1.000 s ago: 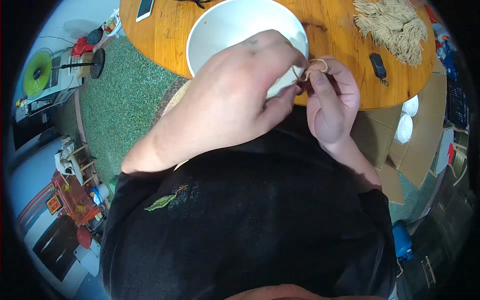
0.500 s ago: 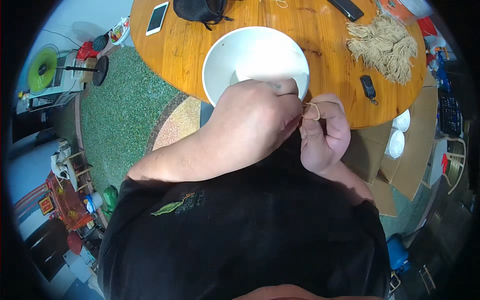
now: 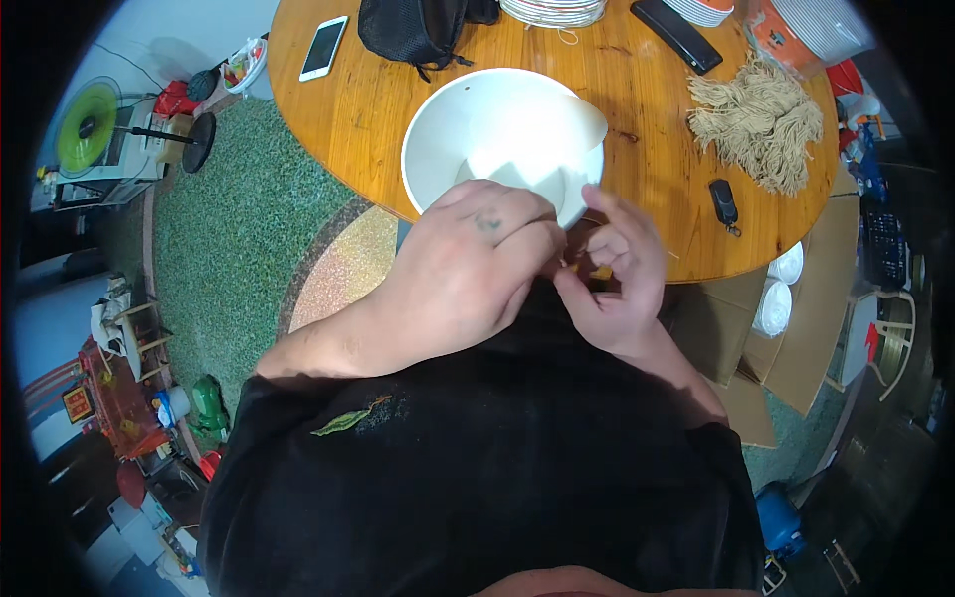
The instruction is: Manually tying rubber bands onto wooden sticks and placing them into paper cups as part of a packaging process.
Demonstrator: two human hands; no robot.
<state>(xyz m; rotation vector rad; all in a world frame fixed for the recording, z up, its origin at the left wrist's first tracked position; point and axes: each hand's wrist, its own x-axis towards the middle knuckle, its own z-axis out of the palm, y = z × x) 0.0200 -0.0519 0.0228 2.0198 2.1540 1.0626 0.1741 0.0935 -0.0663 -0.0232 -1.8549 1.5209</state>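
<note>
My left hand [image 3: 477,244] is closed, its back up, over the near rim of a deep white bucket [image 3: 438,129]. A tiny bit of tan cord [image 3: 562,262] shows at its fingertips; the rest of what it grips is hidden. Beside it, at the bucket's near right edge, my right hand [image 3: 622,274] has its forefinger raised and apart from the thumb. The thumb tip is close to the cord, and the other fingers are loosely curled. The bucket stands on the round wooden table [image 3: 348,119], with a small hole near its far rim.
A bundle of tan cords [image 3: 761,124] and a black key fob [image 3: 724,204] lie on the right. Farther back are a black case [image 3: 676,38], wrapped bowls [image 3: 811,35], a stack of white plates [image 3: 552,10], a black mesh bag [image 3: 408,30] and a phone [image 3: 324,48]. An open cardboard box [image 3: 731,318] sits below.
My right hand has moved left and its pinch on the looped cord has loosened, forefinger now lifted. My left hand has shifted left and down. The view has tilted, showing more of the table's far side.
</note>
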